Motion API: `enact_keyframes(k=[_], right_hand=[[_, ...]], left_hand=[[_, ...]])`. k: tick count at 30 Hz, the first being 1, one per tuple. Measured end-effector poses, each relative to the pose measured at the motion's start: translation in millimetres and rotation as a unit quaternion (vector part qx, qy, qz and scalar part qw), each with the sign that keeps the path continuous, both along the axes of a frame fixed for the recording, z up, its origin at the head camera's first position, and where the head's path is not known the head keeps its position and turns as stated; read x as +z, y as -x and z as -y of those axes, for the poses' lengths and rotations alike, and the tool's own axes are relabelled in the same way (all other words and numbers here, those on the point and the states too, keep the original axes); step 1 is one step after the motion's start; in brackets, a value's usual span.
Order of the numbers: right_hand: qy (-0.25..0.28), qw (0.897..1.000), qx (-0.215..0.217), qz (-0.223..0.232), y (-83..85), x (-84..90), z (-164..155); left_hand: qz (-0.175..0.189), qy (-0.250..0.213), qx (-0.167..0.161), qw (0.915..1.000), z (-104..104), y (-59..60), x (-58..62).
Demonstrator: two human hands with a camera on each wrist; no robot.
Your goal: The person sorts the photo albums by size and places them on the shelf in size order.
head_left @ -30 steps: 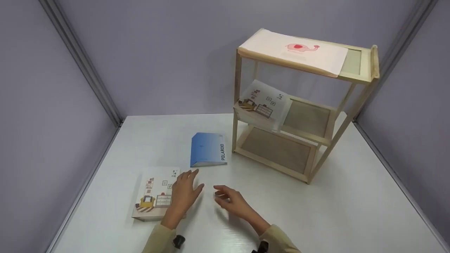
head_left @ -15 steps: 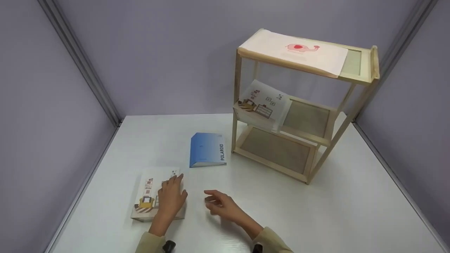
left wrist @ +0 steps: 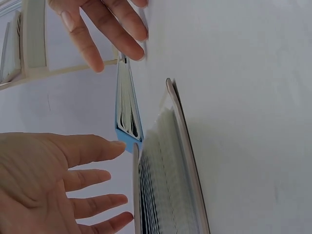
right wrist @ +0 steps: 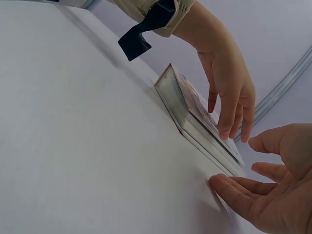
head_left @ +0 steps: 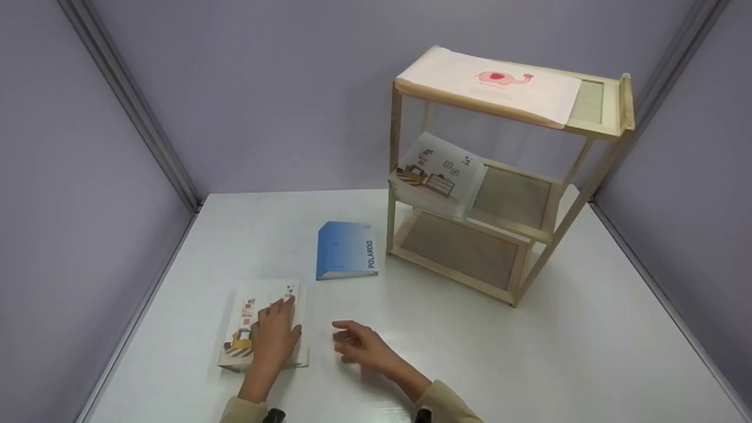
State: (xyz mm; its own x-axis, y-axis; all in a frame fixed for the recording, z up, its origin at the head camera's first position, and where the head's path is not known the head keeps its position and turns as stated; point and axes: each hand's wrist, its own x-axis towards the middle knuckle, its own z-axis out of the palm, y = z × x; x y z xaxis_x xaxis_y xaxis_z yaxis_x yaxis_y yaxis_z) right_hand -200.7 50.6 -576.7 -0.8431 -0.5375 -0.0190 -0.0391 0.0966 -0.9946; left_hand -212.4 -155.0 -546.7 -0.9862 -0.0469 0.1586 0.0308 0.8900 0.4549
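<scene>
A thick photo album with a white illustrated cover lies flat at the front left of the table. My left hand is over its cover, fingers relaxed and fingertips close to the surface. In the left wrist view the album's page edges face the camera, beside the left hand. My right hand hovers over the table to the right of the album, loosely bent and holding nothing. From the right wrist, the right hand appears near the album's corner, thumb apart from the fingers.
A blue album marked POLAROID lies behind the hands. At the back right stands a wooden three-tier rack. An elephant-printed album rests on its top, and another illustrated album leans on the middle shelf. Walls enclose the table.
My left hand has moved left and slightly toward me, from the album's right edge to over its cover. The right hand has followed leftward. The albums stay in place.
</scene>
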Motion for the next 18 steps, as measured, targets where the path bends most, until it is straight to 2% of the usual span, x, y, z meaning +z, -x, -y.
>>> enact_keyframes(k=[10, 18], right_hand=[[0.017, 0.999, 0.01, 0.026, -2.2, -1.2, 8.6], [0.015, 0.999, 0.006, 0.037, -3.7, -1.8, 17.3]], left_hand=[[-0.02, -0.002, 0.007, 0.9998, 16.1, -6.9, 0.7], [0.005, -0.031, 0.016, 0.9994, 28.8, -12.8, 3.9]])
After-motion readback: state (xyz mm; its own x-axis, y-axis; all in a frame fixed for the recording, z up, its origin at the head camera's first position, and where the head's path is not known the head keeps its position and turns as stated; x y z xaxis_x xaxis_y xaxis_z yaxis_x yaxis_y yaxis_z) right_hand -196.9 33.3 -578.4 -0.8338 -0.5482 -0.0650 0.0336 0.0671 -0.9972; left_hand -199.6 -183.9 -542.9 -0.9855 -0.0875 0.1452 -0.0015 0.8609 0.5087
